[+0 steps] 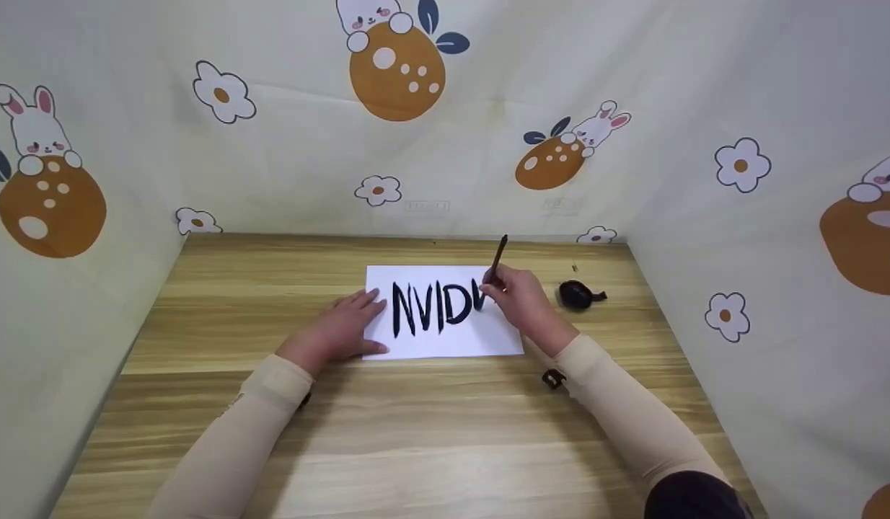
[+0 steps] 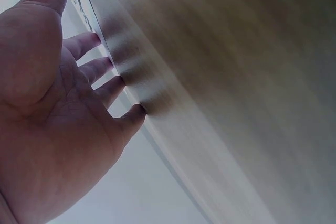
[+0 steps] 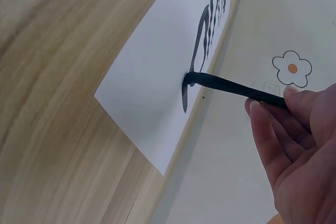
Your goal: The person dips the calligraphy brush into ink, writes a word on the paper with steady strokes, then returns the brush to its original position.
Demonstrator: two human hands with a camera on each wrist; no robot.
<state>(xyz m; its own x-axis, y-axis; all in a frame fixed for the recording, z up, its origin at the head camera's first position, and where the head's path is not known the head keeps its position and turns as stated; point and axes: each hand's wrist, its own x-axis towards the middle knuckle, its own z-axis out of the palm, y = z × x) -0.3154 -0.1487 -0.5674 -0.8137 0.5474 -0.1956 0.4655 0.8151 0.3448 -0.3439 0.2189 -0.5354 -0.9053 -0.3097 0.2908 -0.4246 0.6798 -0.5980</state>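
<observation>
A white sheet of paper (image 1: 452,347) lies on the wooden table with large black letters (image 1: 438,306) reading NVID, followed by a partly hidden V-like stroke. My left hand (image 1: 340,326) rests on the sheet's left edge, its fingers spread and fairly straight. Between thumb and fingers, my right hand (image 1: 523,297) pinches a slim black writing brush (image 1: 498,258) near the sheet's upper right. In the right wrist view, the brush (image 3: 231,85) slants down and its soft, bent tip touches the paper at a black stroke (image 3: 184,98).
To the right of the paper sits a small round black dish (image 1: 576,295) with a short handle. A tiny object (image 1: 575,267) lies behind it. Curtains (image 1: 293,144) printed with rabbits, oranges and flowers enclose the table (image 1: 416,425) at the back and sides.
</observation>
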